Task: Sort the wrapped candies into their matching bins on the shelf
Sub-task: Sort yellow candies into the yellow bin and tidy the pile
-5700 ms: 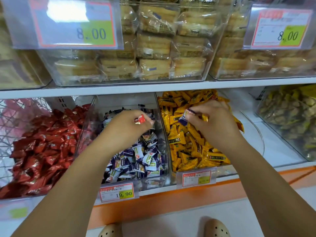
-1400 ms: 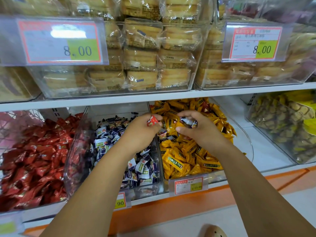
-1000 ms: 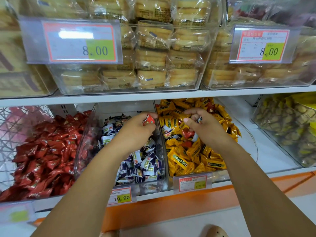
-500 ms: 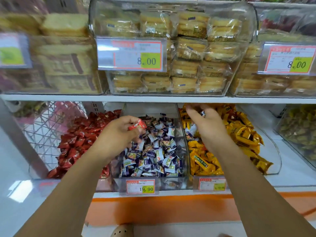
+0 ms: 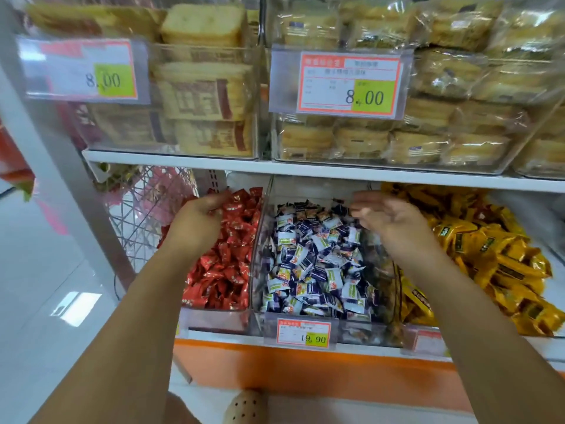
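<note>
Misfiling risk: anything dropped from the left grip [image 5: 200,217], curled with contents untellable, could bounce over the divider [image 5: 259,237] into blue-white candies [image 5: 318,264] under the spread-fingered right grip [image 5: 389,217].

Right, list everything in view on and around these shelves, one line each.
red candies: many, red, left bin
blue-and-white candies: many, blue and white, middle bin
yellow candies: many, yellow, right of the middle bin
wrapped cakes: many, pale yellow, on the upper shelf
8.00 price tags: two, red-edged, in front of the cakes
19.90 price tag: one, red-edged, middle bin front
wire basket: one, white, left of red candies
shoe: one, beige, bottom edge of view
left grip: one, bare, over red candies, fingers curled, contents hidden
right grip: one, bare, open, over middle bin's back
</note>
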Motion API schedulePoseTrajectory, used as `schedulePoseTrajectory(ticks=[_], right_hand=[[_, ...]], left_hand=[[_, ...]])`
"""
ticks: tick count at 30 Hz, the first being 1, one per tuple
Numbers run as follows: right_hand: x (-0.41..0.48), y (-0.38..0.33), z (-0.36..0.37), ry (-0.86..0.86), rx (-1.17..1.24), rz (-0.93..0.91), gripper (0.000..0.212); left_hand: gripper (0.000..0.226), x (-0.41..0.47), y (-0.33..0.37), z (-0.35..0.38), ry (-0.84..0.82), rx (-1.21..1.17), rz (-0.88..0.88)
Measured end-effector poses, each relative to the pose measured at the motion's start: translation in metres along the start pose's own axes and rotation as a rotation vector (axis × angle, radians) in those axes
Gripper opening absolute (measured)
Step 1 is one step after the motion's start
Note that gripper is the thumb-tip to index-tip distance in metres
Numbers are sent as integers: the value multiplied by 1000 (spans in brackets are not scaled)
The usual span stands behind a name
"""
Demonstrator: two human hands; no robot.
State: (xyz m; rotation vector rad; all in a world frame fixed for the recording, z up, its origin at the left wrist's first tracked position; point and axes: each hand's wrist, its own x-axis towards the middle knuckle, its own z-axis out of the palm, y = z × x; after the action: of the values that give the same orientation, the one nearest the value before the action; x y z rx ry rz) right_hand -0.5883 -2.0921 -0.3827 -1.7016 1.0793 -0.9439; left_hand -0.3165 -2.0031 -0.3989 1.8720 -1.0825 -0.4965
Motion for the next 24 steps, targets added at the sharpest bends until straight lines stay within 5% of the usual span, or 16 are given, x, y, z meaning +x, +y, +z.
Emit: schedulePoseTrajectory(ticks=[7, 13, 16, 24], right_hand=[[-10, 3, -77, 81, -182, 118, 31], [-15, 24, -107, 70, -346, 107, 28], [-16, 29, -108, -40, -518, 213, 20], [-14, 36, -98, -278, -931, 171, 59]], left_hand=[[32, -9, 36, 29, -29, 170, 192], [33, -46, 86, 95, -314, 185, 397], [36, -55, 100, 124, -420, 217, 443], [48, -52, 103, 161, -508, 273, 541]])
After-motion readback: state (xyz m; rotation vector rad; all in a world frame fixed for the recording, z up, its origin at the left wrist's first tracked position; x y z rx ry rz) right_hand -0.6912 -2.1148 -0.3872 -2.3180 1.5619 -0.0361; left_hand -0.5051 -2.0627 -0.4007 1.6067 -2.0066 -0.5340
